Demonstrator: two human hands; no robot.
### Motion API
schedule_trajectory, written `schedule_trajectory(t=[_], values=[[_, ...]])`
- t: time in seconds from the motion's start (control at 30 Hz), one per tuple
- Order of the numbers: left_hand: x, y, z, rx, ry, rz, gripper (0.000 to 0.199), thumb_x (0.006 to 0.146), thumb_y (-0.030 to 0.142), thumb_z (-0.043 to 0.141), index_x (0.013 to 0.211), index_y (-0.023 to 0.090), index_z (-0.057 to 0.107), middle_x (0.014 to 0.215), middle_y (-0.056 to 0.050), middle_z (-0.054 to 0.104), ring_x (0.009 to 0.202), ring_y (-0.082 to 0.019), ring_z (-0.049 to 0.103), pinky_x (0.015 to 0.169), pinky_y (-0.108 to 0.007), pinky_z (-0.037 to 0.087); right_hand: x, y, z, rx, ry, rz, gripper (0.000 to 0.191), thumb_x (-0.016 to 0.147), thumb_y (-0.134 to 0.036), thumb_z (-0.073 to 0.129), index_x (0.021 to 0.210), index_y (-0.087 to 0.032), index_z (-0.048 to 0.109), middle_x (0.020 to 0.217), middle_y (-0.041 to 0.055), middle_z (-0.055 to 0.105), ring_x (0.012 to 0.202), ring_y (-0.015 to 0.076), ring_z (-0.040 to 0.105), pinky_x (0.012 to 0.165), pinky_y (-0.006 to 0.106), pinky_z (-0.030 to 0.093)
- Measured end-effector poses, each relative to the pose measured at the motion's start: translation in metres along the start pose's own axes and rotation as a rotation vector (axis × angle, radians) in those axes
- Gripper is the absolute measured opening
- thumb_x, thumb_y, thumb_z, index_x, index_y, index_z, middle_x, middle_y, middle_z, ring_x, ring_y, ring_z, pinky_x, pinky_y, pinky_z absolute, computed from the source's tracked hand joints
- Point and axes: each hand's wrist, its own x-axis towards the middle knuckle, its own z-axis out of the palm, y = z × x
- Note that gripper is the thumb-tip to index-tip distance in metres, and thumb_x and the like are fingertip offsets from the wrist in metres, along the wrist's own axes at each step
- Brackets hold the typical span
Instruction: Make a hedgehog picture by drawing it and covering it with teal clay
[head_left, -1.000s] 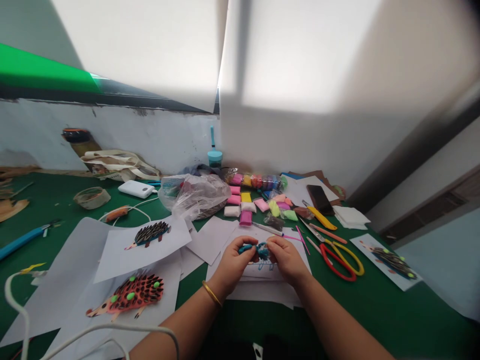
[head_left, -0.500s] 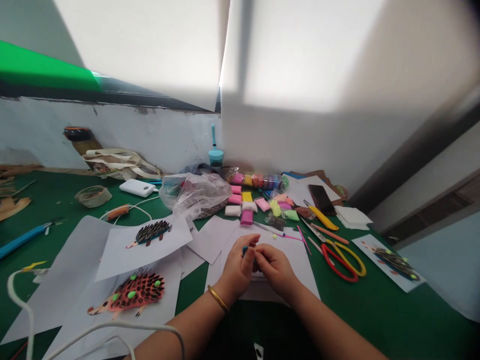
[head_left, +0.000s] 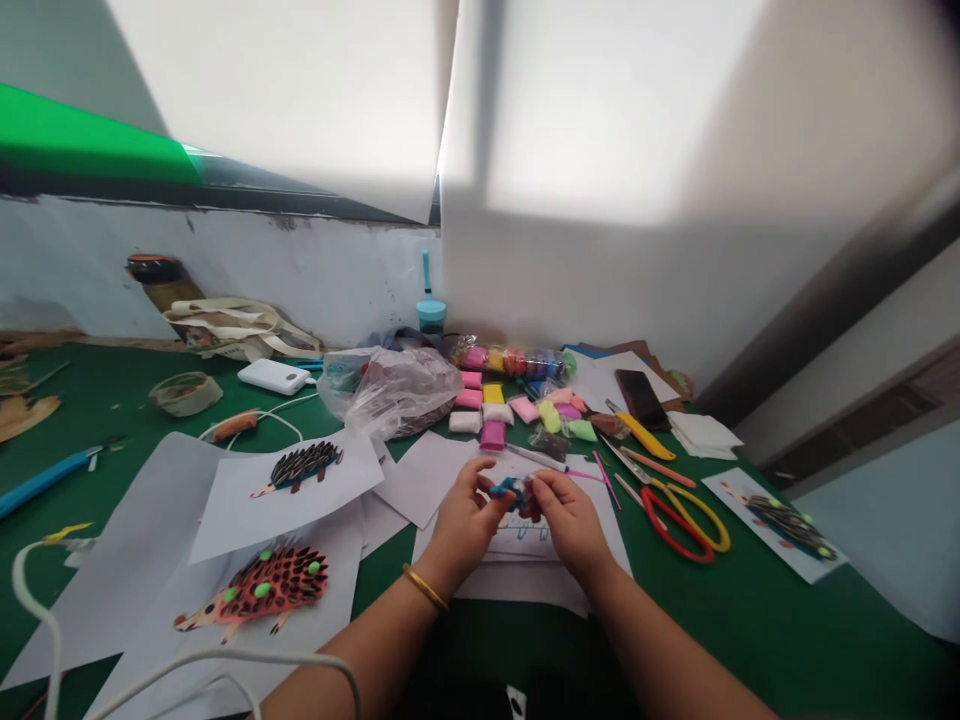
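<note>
Between my two hands is a small blue lump in a clear, shiny wrapper, seemingly a packet of modelling clay [head_left: 508,490]. My left hand [head_left: 469,515] grips its blue end between thumb and fingers. The fingertips of my right hand [head_left: 562,510] pinch the wrapper's other side. Just below lies a white sheet [head_left: 525,548] with a blue outline drawing, partly covered by my hands. A white pen [head_left: 534,458] rests behind my fingers, beside thin pink and purple strips [head_left: 606,480].
Several coloured clay packets [head_left: 493,435] lie behind my hands, beside a plastic bag [head_left: 397,390]. On the right are scissors [head_left: 679,525], a yellow cutter [head_left: 645,435], a phone [head_left: 641,398] and a hedgehog picture [head_left: 780,525]. More hedgehog pictures [head_left: 274,590] and a white cable [head_left: 225,650] are at left.
My hands have moved slightly apart, showing the blue packet that was mostly hidden between them. The blue drawing on the sheet below has come into view.
</note>
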Motion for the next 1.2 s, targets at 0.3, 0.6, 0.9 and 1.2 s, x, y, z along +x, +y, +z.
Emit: schedule_trajectory(t=[0.3, 0.6, 0.9, 1.2], values=[[0.002, 0.002, 0.007, -0.202, -0.042, 0.006, 0.035, 0.068, 0.016, 0.071, 0.101, 0.021, 0.059, 0.089, -0.002, 0.062, 0.079, -0.016, 0.059, 0.066, -0.026, 0.047, 0.006, 0.009, -0.006, 0.043, -0.007, -0.008, 0.031, 0.081, -0.051, 0.067, 0.09, -0.022, 0.061, 0.071, 0.0018, 0.063, 0.067, 0.0186, 0.06, 0.062, 0.032, 0.047], [0.001, 0.006, 0.002, -0.201, -0.062, -0.056, 0.037, 0.078, 0.04, 0.072, 0.107, 0.019, 0.061, 0.092, -0.003, 0.056, 0.071, -0.013, 0.056, 0.062, -0.026, 0.047, 0.001, 0.003, -0.008, -0.215, -0.106, -0.129, 0.033, 0.096, -0.047, 0.047, 0.08, -0.022, 0.061, 0.068, 0.0027, 0.062, 0.065, 0.0178, 0.056, 0.062, 0.031, 0.043], [-0.003, 0.01, 0.003, -0.079, -0.088, -0.03, 0.023, 0.075, 0.027, 0.072, 0.094, 0.019, 0.06, 0.083, -0.001, 0.06, 0.073, -0.015, 0.056, 0.063, -0.026, 0.043, -0.001, 0.012, -0.008, -0.24, -0.047, -0.124, 0.022, 0.096, -0.044, 0.048, 0.098, -0.023, 0.054, 0.064, -0.002, 0.06, 0.058, 0.0168, 0.058, 0.057, 0.029, 0.043], [-0.002, 0.009, 0.007, 0.079, -0.029, 0.126, 0.028, 0.071, 0.013, 0.061, 0.098, 0.019, 0.056, 0.09, -0.001, 0.059, 0.081, -0.017, 0.057, 0.074, -0.03, 0.045, 0.0, 0.009, -0.007, -0.114, -0.02, -0.073, 0.026, 0.093, -0.044, 0.052, 0.08, -0.022, 0.056, 0.066, -0.0017, 0.057, 0.059, 0.014, 0.053, 0.058, 0.027, 0.042]])
